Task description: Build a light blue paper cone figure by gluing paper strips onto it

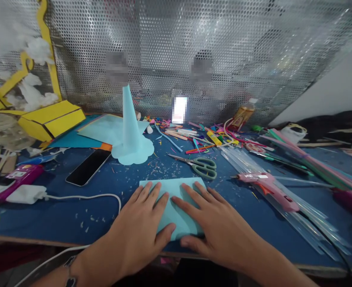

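A pale blue paper sheet (176,209) lay flat on the blue worktop (74,219), low in the frame and just right of centre, close to the near edge. Its far edge ran almost level across the frame. The hands covered much of its outline, so its long axis could not be told for certain, though the part in view looked wider across than deep.

The left hand (136,227) and right hand (220,235) pressed on the sheet from the near side, one on each half. Their fingers (152,195) lay flat and spread apart, clamped on nothing, with the tips pointing up the frame and slightly inward.

Just beyond the sheet lay scissors (204,168) with green handles, their blades pointing left. To the right of the hands, a pink glue gun (267,187) rested on clear glue sticks (301,215), its nozzle pointing left. Up and to the left of the sheet, a pale blue paper cone (130,127) stood upright on a scalloped base, tip up. Lower left of the cone lay a black phone (88,167), and further left was a white charger (26,194) with its cable (83,196). A yellow box (52,119) sat at the upper left, before a perforated metal screen (193,40).
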`<act>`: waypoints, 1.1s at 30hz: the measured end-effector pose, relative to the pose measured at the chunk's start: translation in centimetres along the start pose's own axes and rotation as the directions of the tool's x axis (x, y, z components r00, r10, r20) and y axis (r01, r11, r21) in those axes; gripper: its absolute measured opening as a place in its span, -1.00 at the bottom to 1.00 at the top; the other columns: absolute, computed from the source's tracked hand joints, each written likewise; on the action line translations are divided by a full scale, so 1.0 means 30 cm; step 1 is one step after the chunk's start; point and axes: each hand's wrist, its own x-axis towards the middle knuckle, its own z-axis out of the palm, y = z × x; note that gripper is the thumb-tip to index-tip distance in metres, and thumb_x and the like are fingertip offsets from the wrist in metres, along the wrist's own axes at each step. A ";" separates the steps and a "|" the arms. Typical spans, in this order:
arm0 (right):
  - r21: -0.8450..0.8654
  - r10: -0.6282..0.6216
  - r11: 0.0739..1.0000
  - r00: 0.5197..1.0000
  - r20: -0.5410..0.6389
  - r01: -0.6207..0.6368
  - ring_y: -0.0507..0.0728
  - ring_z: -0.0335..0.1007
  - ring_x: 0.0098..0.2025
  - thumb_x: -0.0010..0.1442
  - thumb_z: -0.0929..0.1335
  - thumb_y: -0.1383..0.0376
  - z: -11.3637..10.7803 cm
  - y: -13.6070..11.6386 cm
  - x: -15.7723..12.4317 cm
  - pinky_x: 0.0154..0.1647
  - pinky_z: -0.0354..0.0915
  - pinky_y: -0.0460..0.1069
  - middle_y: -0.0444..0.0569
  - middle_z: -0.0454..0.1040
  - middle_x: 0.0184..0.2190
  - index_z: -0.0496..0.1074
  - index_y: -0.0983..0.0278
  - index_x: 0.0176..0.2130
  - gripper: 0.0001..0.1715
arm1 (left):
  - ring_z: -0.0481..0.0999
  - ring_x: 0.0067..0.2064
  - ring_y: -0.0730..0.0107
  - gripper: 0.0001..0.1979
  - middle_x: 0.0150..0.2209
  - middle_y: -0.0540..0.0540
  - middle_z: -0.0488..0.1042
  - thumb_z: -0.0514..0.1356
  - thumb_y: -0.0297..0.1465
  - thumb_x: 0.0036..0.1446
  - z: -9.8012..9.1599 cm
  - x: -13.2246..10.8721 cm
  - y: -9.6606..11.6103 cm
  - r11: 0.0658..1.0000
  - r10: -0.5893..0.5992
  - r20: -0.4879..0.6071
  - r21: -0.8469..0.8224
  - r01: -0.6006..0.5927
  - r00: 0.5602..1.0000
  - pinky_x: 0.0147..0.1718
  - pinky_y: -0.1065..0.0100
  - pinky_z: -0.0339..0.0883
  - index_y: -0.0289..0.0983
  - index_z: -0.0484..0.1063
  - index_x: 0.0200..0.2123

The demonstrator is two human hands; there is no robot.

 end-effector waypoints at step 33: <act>-0.020 0.213 0.977 0.977 -0.028 -0.214 0.57 0.11 0.43 0.40 0.24 0.10 0.012 -0.210 0.059 0.37 0.07 0.51 0.36 0.21 0.41 0.32 0.37 0.36 -0.32 | 0.15 0.44 -0.22 -0.40 0.45 -0.35 0.16 0.09 -0.30 0.35 0.027 -0.010 0.014 0.988 0.020 0.022 0.152 -0.023 1.000 0.36 -0.21 0.06 -0.32 0.20 0.40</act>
